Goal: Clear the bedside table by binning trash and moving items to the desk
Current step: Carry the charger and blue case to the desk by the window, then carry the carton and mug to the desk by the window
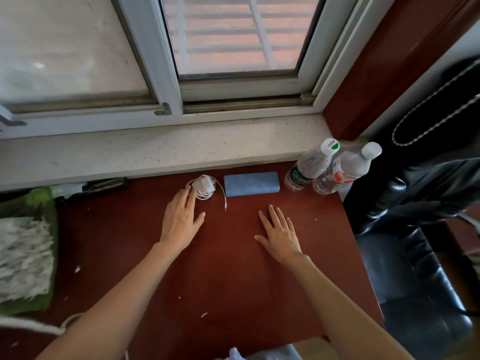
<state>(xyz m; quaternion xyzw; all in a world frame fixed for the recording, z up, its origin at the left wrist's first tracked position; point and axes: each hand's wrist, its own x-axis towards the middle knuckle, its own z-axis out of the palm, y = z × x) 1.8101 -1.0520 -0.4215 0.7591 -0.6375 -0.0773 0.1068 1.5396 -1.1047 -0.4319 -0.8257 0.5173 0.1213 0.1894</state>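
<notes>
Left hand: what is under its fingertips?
The left hand rests open on the red table, fingertips touching a white charger wrapped in its cable. The charger's left edge is covered by the fingers.

Daylight comes through a sliding window (233,35) above a speckled stone sill (155,149); a black chair (420,268) stands beside the red-brown tabletop (220,281).

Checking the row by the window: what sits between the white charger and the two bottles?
A blue pouch lies between the charger and bottles, seen in the head view.
</notes>
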